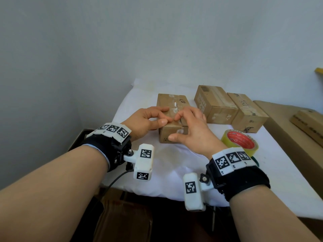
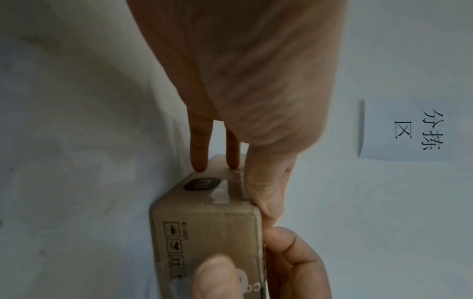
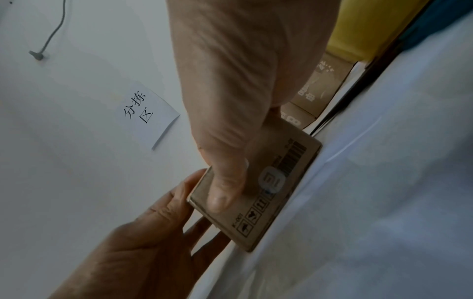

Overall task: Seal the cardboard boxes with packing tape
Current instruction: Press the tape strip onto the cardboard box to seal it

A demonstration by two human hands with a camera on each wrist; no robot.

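Both hands are on the nearest cardboard box point(image 1: 172, 117), which sits on the white-covered tabletop point(image 1: 174, 165) toward its far left corner. The left hand point(image 1: 146, 122) lies over the box's left side with fingers loosely curved across the top and the thumb reaching toward the centre seam; in the left wrist view two fingers point(image 2: 199, 149) rest straight against the box's left side while the thumb presses along the top edge. The right hand point(image 1: 194, 130) covers the right part of the top, fingertips meeting the left thumb at the seam point(image 1: 176, 105), and its thumb lies flat against the near face beside a white logo sticker point(image 3: 272, 180). Neither hand closes round anything; both press with fairly straight, relaxed fingers, and the seam shows a dark gap with torn white remnants. Two more cardboard boxes point(image 1: 215, 104) stand side by side, touching, near the far right edge. A roll of packing tape point(image 1: 240, 140) with a red core lies flat near the right edge, just beyond the right wrist. A paper note point(image 3: 147, 113) with printed characters hangs on the wall.
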